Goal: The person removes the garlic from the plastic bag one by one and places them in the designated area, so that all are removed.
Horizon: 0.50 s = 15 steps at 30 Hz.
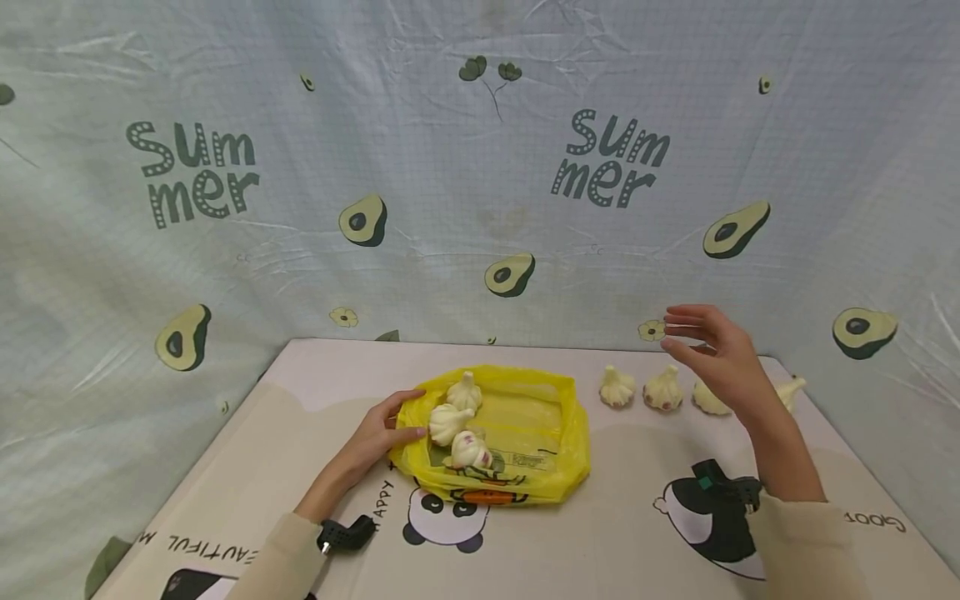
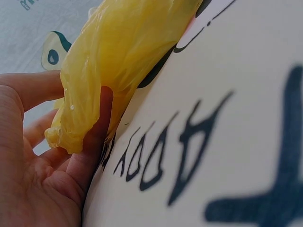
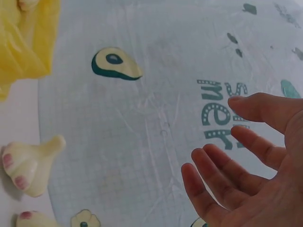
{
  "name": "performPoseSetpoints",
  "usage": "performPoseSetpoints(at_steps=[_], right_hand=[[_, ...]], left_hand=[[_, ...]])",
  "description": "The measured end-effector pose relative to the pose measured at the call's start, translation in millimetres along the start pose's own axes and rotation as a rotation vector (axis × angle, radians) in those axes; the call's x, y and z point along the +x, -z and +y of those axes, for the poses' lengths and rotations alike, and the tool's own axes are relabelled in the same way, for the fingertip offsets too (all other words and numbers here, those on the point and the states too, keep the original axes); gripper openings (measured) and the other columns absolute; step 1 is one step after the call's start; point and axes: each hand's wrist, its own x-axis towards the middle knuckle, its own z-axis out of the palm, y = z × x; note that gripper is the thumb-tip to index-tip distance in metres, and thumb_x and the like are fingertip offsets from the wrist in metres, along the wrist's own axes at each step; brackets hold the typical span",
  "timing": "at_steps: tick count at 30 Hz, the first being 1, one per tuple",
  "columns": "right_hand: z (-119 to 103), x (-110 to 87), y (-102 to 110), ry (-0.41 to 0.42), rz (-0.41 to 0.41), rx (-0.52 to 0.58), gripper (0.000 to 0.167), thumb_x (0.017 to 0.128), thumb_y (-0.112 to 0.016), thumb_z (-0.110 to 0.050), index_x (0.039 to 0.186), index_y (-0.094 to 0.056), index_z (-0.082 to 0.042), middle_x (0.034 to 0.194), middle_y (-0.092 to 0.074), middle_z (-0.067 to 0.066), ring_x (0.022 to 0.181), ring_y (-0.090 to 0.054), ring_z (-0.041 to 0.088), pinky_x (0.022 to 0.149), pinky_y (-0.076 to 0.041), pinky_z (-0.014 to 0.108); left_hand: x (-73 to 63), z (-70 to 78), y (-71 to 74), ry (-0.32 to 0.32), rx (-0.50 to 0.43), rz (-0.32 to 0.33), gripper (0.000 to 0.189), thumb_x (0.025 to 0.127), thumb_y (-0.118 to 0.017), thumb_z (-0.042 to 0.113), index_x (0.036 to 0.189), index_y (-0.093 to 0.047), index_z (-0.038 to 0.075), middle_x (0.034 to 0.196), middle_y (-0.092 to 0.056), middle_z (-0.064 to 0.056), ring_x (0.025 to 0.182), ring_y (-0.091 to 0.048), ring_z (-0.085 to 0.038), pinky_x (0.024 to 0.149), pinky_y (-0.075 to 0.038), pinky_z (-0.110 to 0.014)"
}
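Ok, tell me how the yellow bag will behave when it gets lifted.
The yellow bag will probably flop and fold, since its plastic looks thin and wrinkled. It may sag unevenly, because the three garlic bulbs inside sit toward one end. Those rounded bulbs could also roll out if it tips, as its mouth is wide open.

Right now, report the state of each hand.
Left hand: holding the yellow bag at its side.
Right hand: open, raised, holding nothing.
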Motion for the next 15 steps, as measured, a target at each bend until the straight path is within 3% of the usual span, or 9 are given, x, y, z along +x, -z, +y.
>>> performPoseSetpoints(at_steps=[6, 10, 13, 15], right_hand=[[-16.1, 1.7, -14.0, 0.036, -0.068, 0.026, 0.047, 0.102, -0.066, -0.018, 0.145, -0.052, -0.007, 0.136, -0.060, 0.007, 0.117, -0.056, -0.008, 0.091, -0.043, 0.002], [-26.1, 4.8, -27.5, 0.037, -0.130, 0.035, 0.047, 0.102, -0.066, -0.018, 0.145, -0.052, -0.007, 0.141, -0.059, 0.017, 0.122, -0.061, 0.013, 0.093, -0.044, 0.003], [-31.4, 9.1, -40.4, 0.045, -0.182, 0.024, 0.047, 0.101, -0.067, -0.019, 0.145, -0.052, -0.007, 0.142, -0.060, 0.017, 0.124, -0.062, 0.031, 0.098, -0.052, 0.016], [-33.9, 12.1, -50.1, 0.056, -0.221, 0.016, 0.046, 0.101, -0.067, -0.019, 0.144, -0.052, -0.008, 0.142, -0.060, 0.016, 0.124, -0.063, 0.035, 0.101, -0.055, 0.032]], left_hand=[[1.0, 0.1, -1.1, -0.016, -0.013, -0.016, 0.071, 0.092, -0.072, 0.022, 0.157, -0.042, 0.016, 0.167, -0.033, -0.016, 0.130, -0.058, -0.030, 0.102, -0.055, -0.031], [0.6, 0.7, -0.7, -0.016, -0.022, -0.016, 0.072, 0.092, -0.072, 0.022, 0.157, -0.042, 0.015, 0.166, -0.034, -0.016, 0.131, -0.058, -0.030, 0.103, -0.055, -0.031], [0.0, 0.2, 0.5, -0.019, -0.023, -0.018, 0.072, 0.092, -0.072, 0.021, 0.157, -0.041, 0.015, 0.168, -0.032, -0.016, 0.133, -0.057, -0.031, 0.105, -0.054, -0.033], [-0.4, -0.5, 0.9, -0.023, -0.021, -0.017, 0.072, 0.092, -0.072, 0.022, 0.157, -0.041, 0.015, 0.168, -0.032, -0.015, 0.134, -0.056, -0.032, 0.105, -0.054, -0.033]])
